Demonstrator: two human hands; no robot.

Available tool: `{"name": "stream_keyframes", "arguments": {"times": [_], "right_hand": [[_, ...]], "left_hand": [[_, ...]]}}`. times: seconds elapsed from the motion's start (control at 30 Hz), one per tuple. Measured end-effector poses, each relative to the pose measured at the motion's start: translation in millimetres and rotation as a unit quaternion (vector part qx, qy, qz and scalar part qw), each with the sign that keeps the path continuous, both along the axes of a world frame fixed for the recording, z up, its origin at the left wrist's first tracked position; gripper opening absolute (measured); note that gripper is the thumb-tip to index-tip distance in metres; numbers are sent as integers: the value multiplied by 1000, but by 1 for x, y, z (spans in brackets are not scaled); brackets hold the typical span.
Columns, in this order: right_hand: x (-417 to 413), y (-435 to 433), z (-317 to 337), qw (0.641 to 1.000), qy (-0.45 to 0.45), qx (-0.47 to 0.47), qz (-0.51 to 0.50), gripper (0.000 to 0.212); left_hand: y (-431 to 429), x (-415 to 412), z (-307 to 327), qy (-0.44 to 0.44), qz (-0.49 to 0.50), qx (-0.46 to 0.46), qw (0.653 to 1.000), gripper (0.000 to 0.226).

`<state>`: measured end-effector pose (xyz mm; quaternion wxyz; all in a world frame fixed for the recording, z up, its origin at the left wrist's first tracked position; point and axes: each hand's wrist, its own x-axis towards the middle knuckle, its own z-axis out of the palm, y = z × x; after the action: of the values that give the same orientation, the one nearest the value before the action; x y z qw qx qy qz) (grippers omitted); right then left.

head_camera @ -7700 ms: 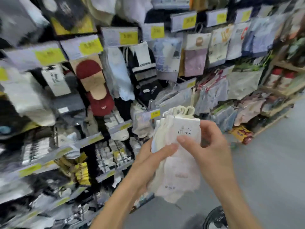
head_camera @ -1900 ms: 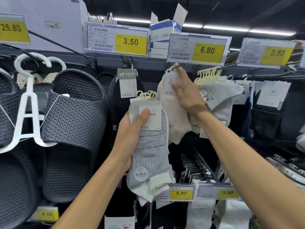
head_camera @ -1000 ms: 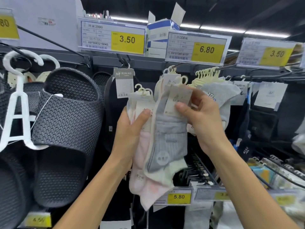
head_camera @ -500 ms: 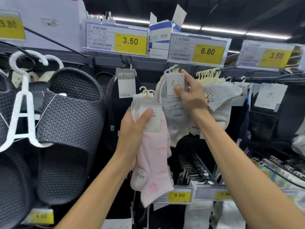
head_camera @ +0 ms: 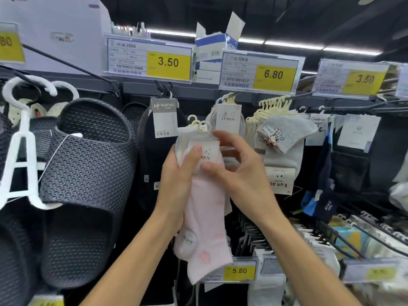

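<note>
My left hand (head_camera: 176, 184) grips a small bundle of sock pairs on cream hangers, with a pink sock pair (head_camera: 206, 228) in front and its white card label under my thumb. My right hand (head_camera: 238, 171) pinches the right side of that label, thumb in front and fingers curled behind the top. Behind them, more sock pairs (head_camera: 228, 115) of the same brand hang on the peg below the 6.80 price tag (head_camera: 273, 75).
Large dark slippers (head_camera: 86, 173) on white hangers fill the left. Black socks (head_camera: 163, 151) hang under the 3.50 tag (head_camera: 169, 62). Grey cartoon socks (head_camera: 284, 133) hang to the right, with more packets and pegs lower right. A 5.80 tag (head_camera: 239, 271) sits below.
My right hand has left the grey pair hanging on the 6.80 peg and come down to the pink pair in my left hand, now pinching its label.
</note>
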<state>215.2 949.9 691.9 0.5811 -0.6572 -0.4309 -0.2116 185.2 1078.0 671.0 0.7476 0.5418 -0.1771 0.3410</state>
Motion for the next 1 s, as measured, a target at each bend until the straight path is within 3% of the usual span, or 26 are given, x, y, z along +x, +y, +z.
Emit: {"name": "stream_keyframes", "arguments": {"times": [0.13,0.43,0.67,0.8,0.9,1.0], "right_hand": [[10,-5,1,999,26,18,-9,41],[15,-10,6,994,45,94,21,41],[20,-9,6,989,97,62,94,30],[28,-14,13,986,99,128,34,31],[39,-19,31,975,106,194,-17,42],[50,-18,49,982,82,162,-46,52]], "left_hand": [[2,1,0,31,-44,-25,998,48],[3,6,2,-19,31,-10,999,19],[3,8,3,-38,51,-15,998,17],[10,10,0,-20,104,-16,994,26],[14,8,-1,-15,112,-26,993,26],[13,7,0,-14,110,-23,994,25]]}}
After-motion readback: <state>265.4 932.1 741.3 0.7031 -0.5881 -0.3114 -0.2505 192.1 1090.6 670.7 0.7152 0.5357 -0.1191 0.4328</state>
